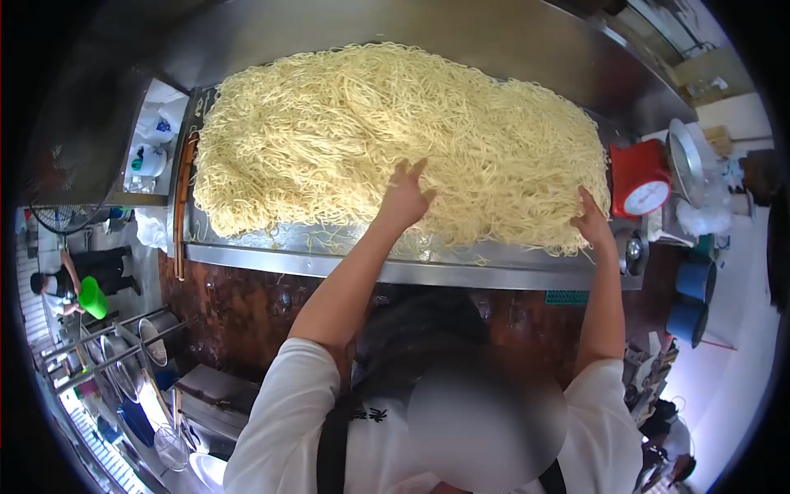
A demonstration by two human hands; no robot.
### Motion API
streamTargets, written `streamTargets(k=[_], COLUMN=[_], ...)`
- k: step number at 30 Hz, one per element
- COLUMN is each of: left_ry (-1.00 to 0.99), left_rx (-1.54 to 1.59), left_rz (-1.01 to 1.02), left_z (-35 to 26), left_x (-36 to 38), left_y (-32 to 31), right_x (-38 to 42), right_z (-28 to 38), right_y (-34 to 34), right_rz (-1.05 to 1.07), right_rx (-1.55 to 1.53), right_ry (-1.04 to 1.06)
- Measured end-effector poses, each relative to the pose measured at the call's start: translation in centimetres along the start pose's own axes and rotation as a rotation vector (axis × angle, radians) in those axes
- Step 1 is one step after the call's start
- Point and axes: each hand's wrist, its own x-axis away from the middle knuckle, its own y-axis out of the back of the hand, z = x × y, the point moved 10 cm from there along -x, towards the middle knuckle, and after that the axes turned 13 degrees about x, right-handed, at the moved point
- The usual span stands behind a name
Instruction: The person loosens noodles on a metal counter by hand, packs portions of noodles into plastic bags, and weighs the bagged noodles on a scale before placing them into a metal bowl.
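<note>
A long, thick heap of pale yellow noodles (329,140) covers most of a stainless steel worktop (329,265). My left hand (406,200) is over the front middle of the heap, its fingers spread and the tips at the noodles. At the heap's right end is my right hand (591,224), with fingers apart against the edge of the pile. Neither hand has a bundle lifted in it. A few loose strands lie on the metal along the front.
Right of the noodles stands a red dial scale (638,177) with a metal pan (685,160). A wooden stick (184,206) lies along the worktop's left end. Blue buckets (690,321) stand at right. At far left, another person holds a green bucket (92,298); more people are at lower right.
</note>
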Motion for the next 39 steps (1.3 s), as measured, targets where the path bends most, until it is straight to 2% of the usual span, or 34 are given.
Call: streamTargets(k=[1,2,4,6,7,8,9,10,11,14,16,18,19,20,22,24,25,26,27,30,31,32,33,34,35,37,38,39], left_ry=[0.008,0.015,-0.024,-0.031,-0.011,0.011,0.034,0.053,0.030,0.012,0.034,0.024,0.026,0.032,0.454,0.468,0.442,0.418,0.393,0.324,0.425,0.158,0.135,0.071,0.010,0.070,0.090,0.312], left_rx=[-0.016,-0.037,-0.013,0.059,0.085,0.115,0.140,0.153,0.202,0.287,0.252,0.186,0.152,0.122,0.482,0.686,0.789,0.893,1.110,0.856,0.956,0.727,0.799,0.748,0.696,0.411,0.270,0.191], left_rz=[-0.007,-0.015,-0.031,-0.038,-0.058,-0.078,-0.096,-0.095,-0.145,-0.294,-0.315,-0.318,-0.329,-0.341,-0.162,-0.115,-0.109,-0.100,0.022,-0.314,-0.426,-0.397,-0.478,-0.541,-0.603,-0.560,-0.537,-0.576], left_z=[0.1,0.1,0.6,-0.4,-0.4,-0.4,-0.5,-1.4,-2.3,-3.6,-4.7,-4.8,-5.1,-5.3,-4.7,-3.7,-2.7,-1.7,-1.5,-6.4,-10.4,-9.8,-17.7,-18.2,-18.2,-10.4,-7.5,-5.2], left_x=[1.2,2.2,4.0,4.8,4.5,4.1,3.5,2.7,1.8,-1.1,-3.9,-8.2,-10.8,-13.2,-16.8,-19.1,-19.5,-19.8,-19.6,-17.5,-16.1,-18.0,-16.9,-17.6,-18.6,-20.3,-21.3,-21.0], left_y=[-0.2,-0.3,-1.5,-1.9,-2.4,-3.2,-3.9,-4.3,-4.1,-4.0,-4.6,-6.2,-7.3,-8.5,-14.1,-21.5,-23.8,-26.0,-27.8,-20.2,-16.2,-11.5,-7.7,-5.8,-3.3,-2.0,-2.2,-3.0], right_x=[-1.3,-2.9,-4.5,-10.7,-13.2,-14.8,-14.3,-12.1,-8.8,-8.1,-15.3,-23.3,-25.4,-26.6,-27.0,-26.0,-23.7,-21.9,-20.5,-18.4,-17.1,-16.4,-15.9,-15.3,-15.6,-16.7,-17.4,-18.8], right_z=[-2.7,-1.7,4.9,5.3,6.4,8.8,11.1,15.7,20.3,19.2,14.4,11.4,10.5,9.7,9.5,10.5,11.1,10.7,10.4,13.8,16.9,20.0,22.7,23.5,22.9,21.4,18.6,14.5], right_y=[-0.2,1.3,4.4,0.1,-4.5,-11.8,-16.9,-19.0,-18.0,-11.9,-3.5,3.7,4.8,5.3,-1.1,-5.0,-6.4,-6.0,-5.4,1.4,6.3,10.8,13.2,15.4,14.5,11.6,10.6,10.6], right_rz=[0.029,-0.151,-0.361,-0.444,-0.335,-0.214,-0.261,-0.042,0.171,0.253,0.229,-0.179,-0.192,-0.201,-0.057,0.191,0.383,0.406,0.429,0.525,0.291,0.036,-0.092,-0.210,-0.183,-0.137,-0.029,0.099], right_rx=[0.285,0.455,0.414,0.241,0.147,0.414,0.403,0.281,0.235,0.071,-0.087,0.286,0.410,0.538,0.644,0.512,0.332,0.387,0.437,0.380,0.251,0.129,-0.190,-0.514,-0.421,-0.229,-0.117,-0.094], right_ry=[-0.031,0.136,0.221,0.257,0.176,0.227,0.209,0.311,0.480,0.658,0.206,0.341,0.269,0.201,0.276,0.391,0.478,0.509,0.536,0.557,0.617,0.672,0.798,0.910,0.886,0.842,0.838,0.646])
